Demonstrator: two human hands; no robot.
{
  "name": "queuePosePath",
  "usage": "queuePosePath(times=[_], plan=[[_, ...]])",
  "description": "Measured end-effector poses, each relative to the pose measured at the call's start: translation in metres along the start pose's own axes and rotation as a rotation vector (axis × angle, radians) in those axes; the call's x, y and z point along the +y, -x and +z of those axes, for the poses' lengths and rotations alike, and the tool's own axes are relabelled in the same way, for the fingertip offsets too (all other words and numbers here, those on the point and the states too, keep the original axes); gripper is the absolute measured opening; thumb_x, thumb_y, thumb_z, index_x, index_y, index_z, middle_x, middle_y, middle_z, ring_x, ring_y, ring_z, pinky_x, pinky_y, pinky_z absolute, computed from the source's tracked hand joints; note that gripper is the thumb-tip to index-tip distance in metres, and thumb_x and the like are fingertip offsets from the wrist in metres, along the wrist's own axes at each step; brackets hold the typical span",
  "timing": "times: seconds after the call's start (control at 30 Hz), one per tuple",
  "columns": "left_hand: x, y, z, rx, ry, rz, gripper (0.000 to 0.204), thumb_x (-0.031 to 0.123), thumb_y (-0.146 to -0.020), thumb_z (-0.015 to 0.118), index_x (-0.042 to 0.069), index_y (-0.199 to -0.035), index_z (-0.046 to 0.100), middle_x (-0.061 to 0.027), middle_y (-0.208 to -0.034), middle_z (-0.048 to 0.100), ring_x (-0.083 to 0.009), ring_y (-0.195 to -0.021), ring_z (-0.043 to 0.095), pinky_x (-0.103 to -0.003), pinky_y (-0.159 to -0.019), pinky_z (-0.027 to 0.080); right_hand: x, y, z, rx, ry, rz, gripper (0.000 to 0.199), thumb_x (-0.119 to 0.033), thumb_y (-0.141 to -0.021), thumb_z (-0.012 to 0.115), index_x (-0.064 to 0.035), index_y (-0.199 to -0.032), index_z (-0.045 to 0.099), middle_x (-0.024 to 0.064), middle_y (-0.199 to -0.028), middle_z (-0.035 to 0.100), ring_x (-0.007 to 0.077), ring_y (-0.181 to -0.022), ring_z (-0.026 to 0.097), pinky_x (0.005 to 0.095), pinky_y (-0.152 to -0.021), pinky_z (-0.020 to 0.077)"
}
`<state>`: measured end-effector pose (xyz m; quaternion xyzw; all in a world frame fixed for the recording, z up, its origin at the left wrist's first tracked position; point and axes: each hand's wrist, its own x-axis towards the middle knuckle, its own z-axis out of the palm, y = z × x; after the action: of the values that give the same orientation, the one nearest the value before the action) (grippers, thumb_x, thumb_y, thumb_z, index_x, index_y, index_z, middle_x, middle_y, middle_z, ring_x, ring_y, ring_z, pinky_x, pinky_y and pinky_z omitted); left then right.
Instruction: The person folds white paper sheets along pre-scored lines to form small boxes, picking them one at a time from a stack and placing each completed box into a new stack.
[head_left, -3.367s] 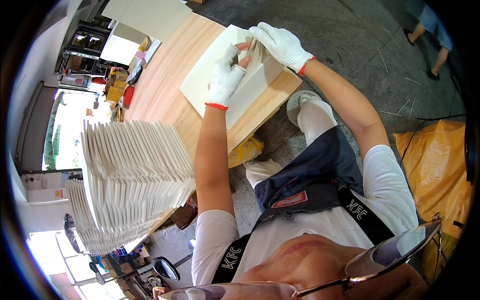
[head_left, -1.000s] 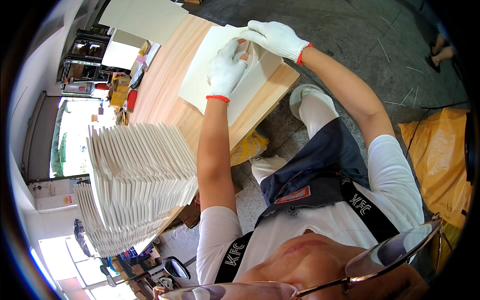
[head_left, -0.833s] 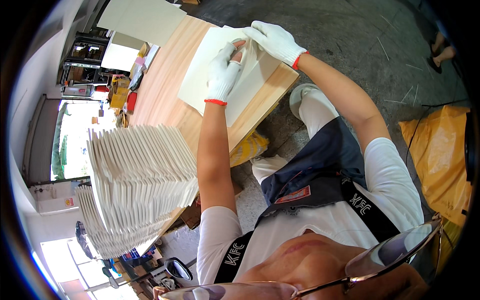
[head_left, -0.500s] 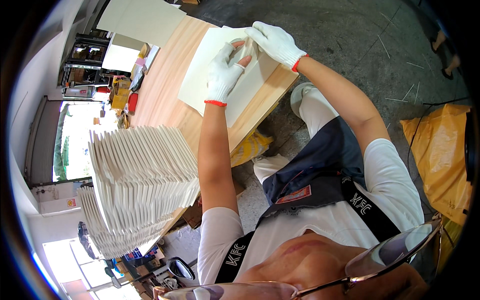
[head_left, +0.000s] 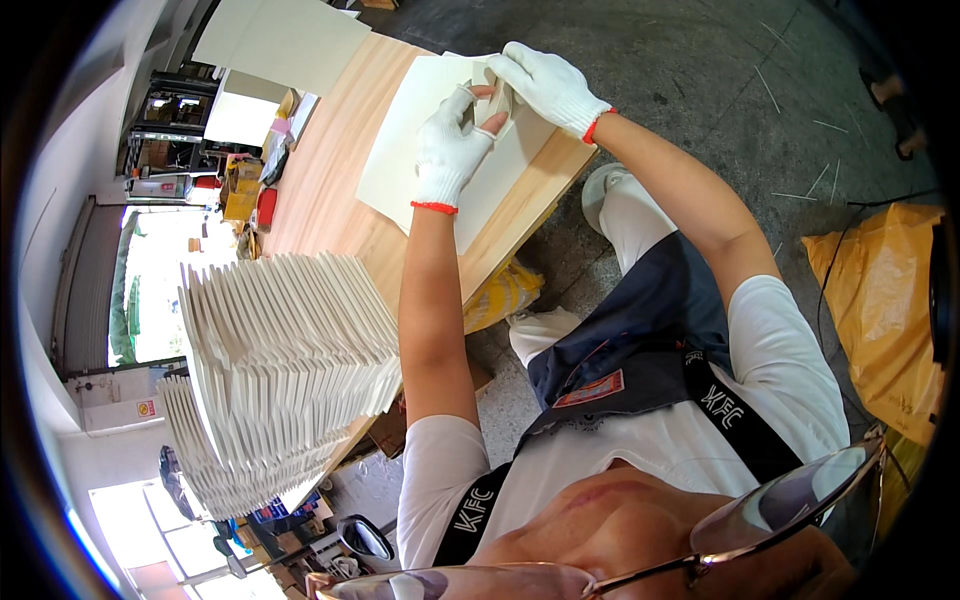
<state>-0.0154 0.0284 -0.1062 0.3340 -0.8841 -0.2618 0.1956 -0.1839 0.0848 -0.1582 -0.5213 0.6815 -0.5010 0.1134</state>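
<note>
Cardboard was the thing in hand: a pale cream cardboard sheet (head_left: 430,150) lay flat on the wooden counter (head_left: 330,200), toward twelve o'clock in the view, one corner jutting past the counter's near edge. Both hands wore white knit gloves with red cuffs. The left hand (head_left: 448,150) rested on the sheet's far part, its fingers bent around a raised flap (head_left: 497,98) at the sheet's top edge. The right hand (head_left: 545,88) came in from one o'clock and lay closed over the same flap from the other side, so the two hands met there, touching, with the flap pinched between them. The rest of the sheet spread from the hands toward eight o'clock.

A tall stack of folded white cartons (head_left: 280,370) stood on the counter at about eight o'clock, well apart from the hands, its layers fanned and leaning. More flat cream boards (head_left: 280,40) lay at the counter's far end near eleven o'clock. A yellow sack (head_left: 880,310) sat on the grey concrete floor (head_left: 720,70) at three o'clock.
</note>
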Motion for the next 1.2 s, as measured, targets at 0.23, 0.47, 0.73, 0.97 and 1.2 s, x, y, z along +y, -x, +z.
queuePosePath(times=[0.23,0.47,0.73,0.97,1.2], plan=[[-0.006,-0.002,0.001,0.028,0.029,0.118,0.028,0.013,-0.091,0.063,0.009,-0.119,0.064,-0.0025,-0.087,0.064,-0.0102,-0.076,0.055,-0.026,-0.072,0.047,0.0,-0.001,0.001,0.019,-0.01,-0.019,0.039,-0.05,-0.099,0.037,-0.016,-0.104,0.056,0.0126,-0.09,0.065,0.0331,-0.086,0.064,0.0429,-0.073,0.0469],[0.001,0.001,-0.001,0.109,-0.063,0.208,0.026,0.017,-0.094,0.055,0.018,-0.118,0.065,-0.0126,-0.105,0.069,-0.0292,-0.095,0.066,-0.035,-0.084,0.05,-0.004,0.002,-0.002,0.003,-0.01,0.045,0.039,-0.051,-0.098,0.037,-0.016,-0.102,0.053,0.0138,-0.088,0.066,0.0348,-0.085,0.064,0.0446,-0.073,0.047],[0.0,0.0,0.003,0.052,-0.098,0.071,0.03,0.028,-0.083,0.072,0.019,-0.111,0.067,-0.0125,-0.105,0.068,-0.0282,-0.094,0.066,-0.035,-0.083,0.051,-0.004,0.001,-0.002,-0.014,-0.009,0.066,0.038,-0.05,-0.098,0.037,-0.0159,-0.103,0.053,0.0139,-0.09,0.067,0.0356,-0.087,0.064,0.045,-0.074,0.047],[0.01,0.003,-0.001,0.05,-0.142,0.085,0.032,0.022,-0.091,0.061,0.024,-0.123,0.064,-0.0135,-0.103,0.068,-0.0276,-0.089,0.066,-0.036,-0.078,0.051,-0.001,0.001,-0.01,-0.027,0.007,-0.002,0.039,-0.051,-0.097,0.039,-0.0161,-0.102,0.054,0.0135,-0.09,0.067,0.034,-0.086,0.064,0.0448,-0.073,0.0468],[0.006,0.005,-0.002,0.051,-0.126,0.109,0.029,0.018,-0.097,0.05,0.024,-0.122,0.063,-0.0125,-0.095,0.067,-0.0272,-0.083,0.065,-0.037,-0.076,0.051,-0.005,0.006,-0.046,-0.226,0.594,-0.281,0.035,-0.046,-0.097,0.043,-0.0158,-0.101,0.06,0.0121,-0.084,0.066,0.0308,-0.076,0.065,0.045,-0.062,0.049]])
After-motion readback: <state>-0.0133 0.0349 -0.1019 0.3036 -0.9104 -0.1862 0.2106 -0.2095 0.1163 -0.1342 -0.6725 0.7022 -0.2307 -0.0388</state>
